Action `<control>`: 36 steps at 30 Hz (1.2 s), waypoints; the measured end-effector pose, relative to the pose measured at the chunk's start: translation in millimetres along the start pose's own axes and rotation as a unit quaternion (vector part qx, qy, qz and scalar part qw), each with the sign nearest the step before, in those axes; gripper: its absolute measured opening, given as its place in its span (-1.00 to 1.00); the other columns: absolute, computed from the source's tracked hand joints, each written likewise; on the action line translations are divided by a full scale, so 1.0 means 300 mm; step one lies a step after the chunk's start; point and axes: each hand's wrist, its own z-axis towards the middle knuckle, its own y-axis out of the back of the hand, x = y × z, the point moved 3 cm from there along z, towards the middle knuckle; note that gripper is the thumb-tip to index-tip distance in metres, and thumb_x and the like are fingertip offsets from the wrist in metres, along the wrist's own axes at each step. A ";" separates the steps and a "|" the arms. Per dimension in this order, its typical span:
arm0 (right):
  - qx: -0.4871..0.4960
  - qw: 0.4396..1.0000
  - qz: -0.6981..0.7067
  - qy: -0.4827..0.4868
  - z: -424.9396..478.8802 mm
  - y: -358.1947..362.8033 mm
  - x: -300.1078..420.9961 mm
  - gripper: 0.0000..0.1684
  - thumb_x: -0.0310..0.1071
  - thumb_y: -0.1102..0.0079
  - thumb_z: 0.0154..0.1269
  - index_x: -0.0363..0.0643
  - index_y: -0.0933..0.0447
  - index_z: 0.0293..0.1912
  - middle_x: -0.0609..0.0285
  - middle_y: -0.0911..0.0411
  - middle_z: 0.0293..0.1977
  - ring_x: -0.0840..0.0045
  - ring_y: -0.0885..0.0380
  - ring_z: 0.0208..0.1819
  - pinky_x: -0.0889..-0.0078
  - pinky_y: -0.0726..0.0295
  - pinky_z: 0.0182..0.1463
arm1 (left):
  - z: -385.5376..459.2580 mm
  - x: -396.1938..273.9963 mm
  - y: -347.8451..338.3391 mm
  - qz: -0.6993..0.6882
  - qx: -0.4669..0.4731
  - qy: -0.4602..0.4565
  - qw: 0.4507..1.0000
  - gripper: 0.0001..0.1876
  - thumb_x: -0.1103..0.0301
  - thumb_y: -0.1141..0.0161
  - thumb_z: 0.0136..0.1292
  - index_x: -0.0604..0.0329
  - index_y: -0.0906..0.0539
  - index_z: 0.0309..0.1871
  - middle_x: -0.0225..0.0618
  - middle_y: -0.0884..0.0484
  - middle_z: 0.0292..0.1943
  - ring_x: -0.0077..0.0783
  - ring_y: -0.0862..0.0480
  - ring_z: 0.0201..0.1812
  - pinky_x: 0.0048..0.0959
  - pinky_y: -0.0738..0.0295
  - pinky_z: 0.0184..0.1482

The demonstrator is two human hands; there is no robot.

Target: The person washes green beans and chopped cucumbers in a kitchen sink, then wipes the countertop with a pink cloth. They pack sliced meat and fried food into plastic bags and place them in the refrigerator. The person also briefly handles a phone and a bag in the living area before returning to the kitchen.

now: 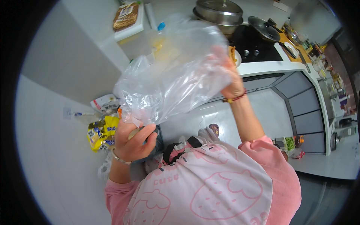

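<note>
A large clear plastic bag (pixel 177 78) is stretched between my two hands in front of me. My left hand (pixel 135 139), wearing a metal bangle, pinches the bag's lower left part between its fingers. My right hand (pixel 229 73), with a red bead bracelet at the wrist, is at the bag's right side; its fingers are partly inside or behind the film, I cannot tell which. Blurred yellowish things show through the bag, and whether they lie inside or behind it is unclear.
A steel pot with a glass lid (pixel 222 14) and a lidded frying pan (pixel 264 29) stand at the black cooktop (pixel 261 53). A plate (pixel 238 58) with fried food lies beside it. Yellow packages (pixel 104 132) hang or rest by the left wall. A knife (pixel 303 60) lies farther right.
</note>
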 end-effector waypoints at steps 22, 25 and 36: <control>-0.284 0.573 -0.766 0.066 0.129 1.196 0.271 -0.44 -0.21 -0.16 0.06 -0.23 -0.32 0.05 -0.03 -0.31 0.03 0.10 -0.34 0.01 0.18 -0.32 0.05 | 0.422 0.420 -1.451 -0.002 0.195 0.455 0.869 -0.46 0.10 -0.09 0.12 0.32 -0.42 0.08 0.02 -0.55 -0.14 -0.05 -0.54 -0.10 -0.21 -0.41 -0.08; -0.152 0.610 -0.754 0.188 0.148 1.084 0.333 -0.57 -0.28 -0.12 0.09 -0.23 -0.38 -0.03 0.00 -0.41 -0.12 0.12 -0.38 -0.13 0.16 -0.35 -0.05 | 0.379 0.483 -1.543 0.022 0.163 0.466 0.870 -0.44 0.09 -0.09 0.12 0.32 -0.40 0.10 0.07 -0.48 -0.02 0.00 -0.46 0.03 -0.24 -0.34 0.07; -0.258 0.803 -0.387 -0.372 0.215 1.453 0.051 -0.69 -0.32 -0.03 0.12 -0.34 -0.46 -0.18 0.10 -0.49 -0.42 0.42 -0.47 -0.41 0.47 -0.44 -0.26 | 0.347 0.711 -1.764 -0.132 0.217 0.666 0.701 -0.49 0.15 0.04 0.11 0.34 -0.43 0.06 0.11 -0.43 0.05 0.02 -0.40 0.11 -0.25 -0.25 0.14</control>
